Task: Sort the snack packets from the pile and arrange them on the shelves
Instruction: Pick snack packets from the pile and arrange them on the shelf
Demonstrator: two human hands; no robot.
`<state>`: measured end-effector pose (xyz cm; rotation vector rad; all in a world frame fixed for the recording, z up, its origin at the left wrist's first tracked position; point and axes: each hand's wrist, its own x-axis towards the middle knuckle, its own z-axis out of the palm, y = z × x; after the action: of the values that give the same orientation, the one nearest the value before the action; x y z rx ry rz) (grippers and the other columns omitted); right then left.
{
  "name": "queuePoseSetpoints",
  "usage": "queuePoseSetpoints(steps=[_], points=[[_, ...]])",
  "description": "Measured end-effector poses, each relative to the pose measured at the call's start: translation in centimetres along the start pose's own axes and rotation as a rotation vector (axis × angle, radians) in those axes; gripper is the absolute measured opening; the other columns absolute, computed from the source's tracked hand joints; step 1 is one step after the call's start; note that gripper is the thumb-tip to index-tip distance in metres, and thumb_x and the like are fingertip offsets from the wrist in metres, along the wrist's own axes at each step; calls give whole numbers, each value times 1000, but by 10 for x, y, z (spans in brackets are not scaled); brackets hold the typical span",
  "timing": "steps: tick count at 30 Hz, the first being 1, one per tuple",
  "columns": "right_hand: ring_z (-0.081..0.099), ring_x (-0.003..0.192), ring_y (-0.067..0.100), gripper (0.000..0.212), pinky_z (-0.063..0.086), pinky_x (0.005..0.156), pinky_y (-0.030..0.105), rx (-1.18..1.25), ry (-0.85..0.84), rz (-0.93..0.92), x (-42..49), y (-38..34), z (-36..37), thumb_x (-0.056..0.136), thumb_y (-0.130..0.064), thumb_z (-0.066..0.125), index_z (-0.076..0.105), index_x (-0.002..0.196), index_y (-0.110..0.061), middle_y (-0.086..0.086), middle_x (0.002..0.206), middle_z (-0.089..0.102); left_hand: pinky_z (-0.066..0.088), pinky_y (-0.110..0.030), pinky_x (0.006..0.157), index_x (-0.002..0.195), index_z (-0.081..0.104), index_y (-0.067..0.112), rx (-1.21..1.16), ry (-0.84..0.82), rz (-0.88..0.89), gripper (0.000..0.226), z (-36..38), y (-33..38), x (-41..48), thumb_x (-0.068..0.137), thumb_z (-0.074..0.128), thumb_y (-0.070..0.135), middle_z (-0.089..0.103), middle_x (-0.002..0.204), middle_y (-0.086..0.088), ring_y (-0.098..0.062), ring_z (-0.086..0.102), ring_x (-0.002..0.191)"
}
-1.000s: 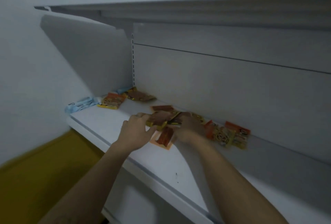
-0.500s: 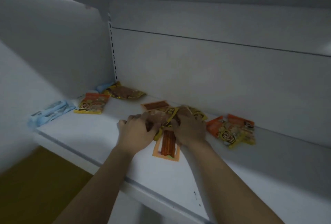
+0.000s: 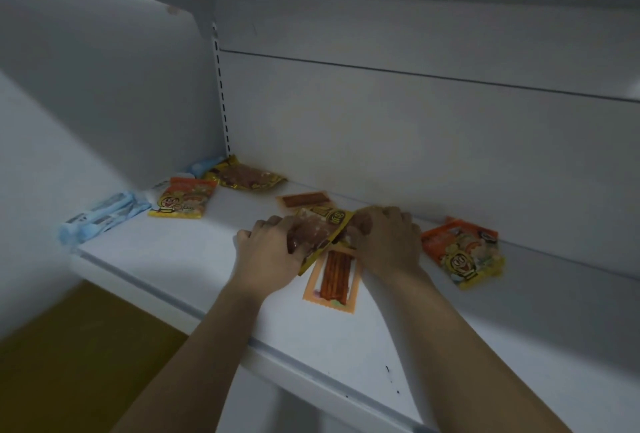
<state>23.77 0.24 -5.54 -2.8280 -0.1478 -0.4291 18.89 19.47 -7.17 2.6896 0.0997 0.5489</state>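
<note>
Your left hand [image 3: 268, 254] and right hand [image 3: 386, 245] both grip the gold-edged snack packet [image 3: 323, 226] mid-shelf [image 3: 173, 259], toward its back edge, overlapping an orange stick packet [image 3: 332, 280].

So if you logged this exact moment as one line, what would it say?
stage: sorting | left hand: grips gold-edged packet | right hand: at its other end, grip hidden | orange stick packet: flat on shelf, underneath

left grip [image 3: 273, 252] curled | right grip [image 3: 384, 242] curled | palms down, close together
</note>
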Motion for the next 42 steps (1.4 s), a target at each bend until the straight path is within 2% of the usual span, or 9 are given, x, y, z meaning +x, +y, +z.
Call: queuePoseSetpoints(steps=[4,7,15,20,23,26,31,36,42], points=[[40,132,29,58,34,107,44,-26,-152,-27,6,-2,11,88,-66,45,52,134,-31,-1,143,46,36,-42,92,131,52,30,-31,21,-1,41,-1,-1,-1,92,57,41,61,116,2,-24,53,113],[51,120,30,49,42,98,44,3,-128,19,11,-2,13,81,-67,54,67,112,-31,0,125,58,36,-42,91,130,53,31,-66,40,20,40,-2,-1,-2,91,59,39,62,115,3,-23,54,112],[66,97,25,25,52,77,31,227,-16,-3,4,7,0,78,-33,71,77,101,-26,1,98,73,46,-45,87,125,61,26,-185,79,71,45,-8,3,-5,83,54,40,65,114,-1,-27,55,107],[64,95,8,29,45,75,20,464,200,-149,-4,9,-29,81,-5,64,80,95,-24,-5,102,75,52,-44,87,123,63,14,-378,209,-20,37,-9,-2,-2,86,68,20,63,111,-9,-30,57,102],[66,97,6,30,54,86,28,519,6,-299,-12,5,-39,72,-10,61,81,89,-26,-12,105,72,51,-41,89,123,63,16,-417,221,-55,38,-11,-1,-3,86,70,20,62,113,-8,-27,58,104],[62,109,20,43,50,91,31,268,-286,-229,-23,-3,-47,77,2,54,77,98,-27,-6,118,67,52,-41,85,119,64,17,-378,137,-58,40,-11,1,-5,84,67,34,63,107,-8,-28,59,100],[57,116,24,22,45,94,32,312,-186,-60,-25,-1,-57,93,-18,53,73,102,-23,1,124,64,44,-42,82,117,63,28,-45,80,-19,48,-6,6,-8,82,49,57,66,106,-1,-28,60,100],[59,114,28,45,45,96,40,117,-365,-80,-28,-5,-56,97,-58,41,66,116,-24,3,122,66,39,-42,83,123,58,31,125,121,-20,51,-4,8,-9,83,45,59,64,109,-4,-31,57,103],[59,114,26,43,45,98,41,165,-346,-57,-25,-4,-52,90,-55,56,64,121,-27,2,122,67,34,-40,82,125,56,31,138,49,4,45,-3,8,-9,89,47,56,65,105,-4,-28,54,106]])
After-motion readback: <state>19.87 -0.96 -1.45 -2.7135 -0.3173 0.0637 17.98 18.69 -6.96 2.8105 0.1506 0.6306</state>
